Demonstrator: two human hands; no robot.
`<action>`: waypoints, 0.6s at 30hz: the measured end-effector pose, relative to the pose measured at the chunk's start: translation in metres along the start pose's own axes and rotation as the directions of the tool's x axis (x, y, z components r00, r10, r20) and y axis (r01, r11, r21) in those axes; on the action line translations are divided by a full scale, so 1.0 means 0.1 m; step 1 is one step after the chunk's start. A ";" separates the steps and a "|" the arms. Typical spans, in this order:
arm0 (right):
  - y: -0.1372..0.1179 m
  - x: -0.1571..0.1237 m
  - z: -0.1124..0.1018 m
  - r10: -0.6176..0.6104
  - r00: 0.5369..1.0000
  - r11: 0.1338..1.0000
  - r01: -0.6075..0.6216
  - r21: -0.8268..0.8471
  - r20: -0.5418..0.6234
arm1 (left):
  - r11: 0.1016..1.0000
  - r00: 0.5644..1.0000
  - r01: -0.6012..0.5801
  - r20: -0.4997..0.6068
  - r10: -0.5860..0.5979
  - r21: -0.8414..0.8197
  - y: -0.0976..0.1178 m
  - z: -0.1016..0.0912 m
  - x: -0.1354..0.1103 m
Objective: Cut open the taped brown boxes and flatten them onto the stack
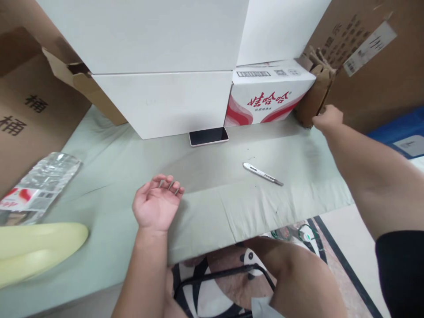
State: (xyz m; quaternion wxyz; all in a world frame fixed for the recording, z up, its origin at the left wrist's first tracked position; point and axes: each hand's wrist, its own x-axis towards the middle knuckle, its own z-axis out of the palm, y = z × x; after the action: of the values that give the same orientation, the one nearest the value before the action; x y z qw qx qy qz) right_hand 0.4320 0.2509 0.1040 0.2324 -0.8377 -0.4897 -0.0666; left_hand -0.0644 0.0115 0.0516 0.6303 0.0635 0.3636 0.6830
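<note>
My left hand [157, 204] rests palm up on the pale green cloth [205, 185] near the table's front edge, fingers loosely curled, nothing in it. My right hand [327, 118] reaches to the far right and touches a torn brown cardboard piece [313, 99] beside a red and white carton [270, 99]; its fingers are curled against the cardboard. A silver utility knife [263, 173] lies on the cloth between the two hands. A phone [208, 136] lies face up at the foot of the white boxes.
Large white boxes [159, 66] stand at the back. Brown cartons [29, 110] flank the left and right [374, 57]. A crumpled plastic wrapper [39, 183] and a pale yellow object [36, 249] lie at the left. A black chair frame [218, 276] is below the table edge.
</note>
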 end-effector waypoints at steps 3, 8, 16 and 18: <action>-0.12 -0.25 -0.28 0.061 0.996 0.998 -0.061 0.011 0.060 | 0.999 1.000 -0.007 0.030 0.009 -0.047 0.04 -0.02 -0.05; -0.75 -0.89 -0.79 -0.210 0.968 0.967 0.184 0.179 0.139 | 0.989 0.997 -0.021 0.076 0.032 -0.147 0.16 -0.11 -0.22; -2.48 -2.37 -0.72 -0.728 0.674 0.509 0.406 0.759 0.128 | 0.959 0.997 -0.025 0.062 0.044 -0.282 0.40 -0.34 -0.50; -3.04 -2.74 -0.55 -0.816 0.556 0.431 0.402 0.808 0.158 | 0.960 0.997 -0.035 0.062 0.054 -0.278 0.46 -0.39 -0.53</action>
State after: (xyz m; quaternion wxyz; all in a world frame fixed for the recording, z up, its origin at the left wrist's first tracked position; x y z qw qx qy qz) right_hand 0.0394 0.1350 0.1580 0.3375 -0.4144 -0.7998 0.2734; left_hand -0.1129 -0.0500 0.0689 0.6297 0.0062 0.2410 0.7385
